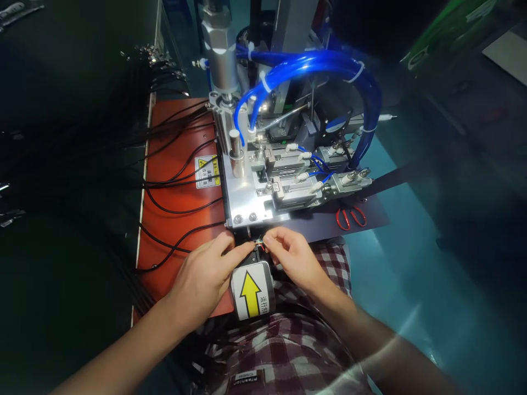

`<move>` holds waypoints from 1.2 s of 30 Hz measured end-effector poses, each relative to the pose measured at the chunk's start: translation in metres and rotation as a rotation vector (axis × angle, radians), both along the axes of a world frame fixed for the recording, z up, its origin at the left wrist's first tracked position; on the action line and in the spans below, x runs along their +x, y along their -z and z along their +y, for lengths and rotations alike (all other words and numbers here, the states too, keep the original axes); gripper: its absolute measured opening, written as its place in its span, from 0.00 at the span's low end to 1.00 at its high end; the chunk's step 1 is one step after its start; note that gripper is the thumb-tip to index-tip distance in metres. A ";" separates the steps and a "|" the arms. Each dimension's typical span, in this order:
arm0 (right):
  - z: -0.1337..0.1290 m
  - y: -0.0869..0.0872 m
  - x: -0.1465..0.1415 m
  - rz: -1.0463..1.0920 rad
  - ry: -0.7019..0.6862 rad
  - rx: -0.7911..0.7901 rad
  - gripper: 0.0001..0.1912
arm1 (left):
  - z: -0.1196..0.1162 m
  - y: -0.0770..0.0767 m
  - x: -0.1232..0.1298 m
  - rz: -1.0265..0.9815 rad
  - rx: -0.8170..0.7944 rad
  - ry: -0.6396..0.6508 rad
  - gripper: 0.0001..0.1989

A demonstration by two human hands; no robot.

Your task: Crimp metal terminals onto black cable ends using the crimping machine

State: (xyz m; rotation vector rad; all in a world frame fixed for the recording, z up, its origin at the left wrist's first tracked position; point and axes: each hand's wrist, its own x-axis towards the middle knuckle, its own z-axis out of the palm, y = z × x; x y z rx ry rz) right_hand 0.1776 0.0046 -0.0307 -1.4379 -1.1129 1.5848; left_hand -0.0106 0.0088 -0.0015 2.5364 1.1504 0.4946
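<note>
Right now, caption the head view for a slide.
Left hand and right hand meet at thin wires beside a machine with blue hoses.

I note checked cloth (pixel 288 351) over the torso and lap: dark maroon and off-white squares, with near-black ones where the bands cross. I record the same check farther forward, on the right side. Low on the front I log a small dark label (pixel 252 381) with pale lettering, apparently "Fashion", and a whitish strip (pixel 246 375) along it; its smaller print is too fine for me to read. Both forearms are bare along their visible length. Left hand (pixel 201 277) and right hand (pixel 298 260): both bare, fingers uncovered.
</note>
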 end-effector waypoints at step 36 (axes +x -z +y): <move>0.006 0.000 0.007 0.113 -0.096 -0.077 0.14 | 0.002 0.000 0.004 0.058 0.132 0.012 0.18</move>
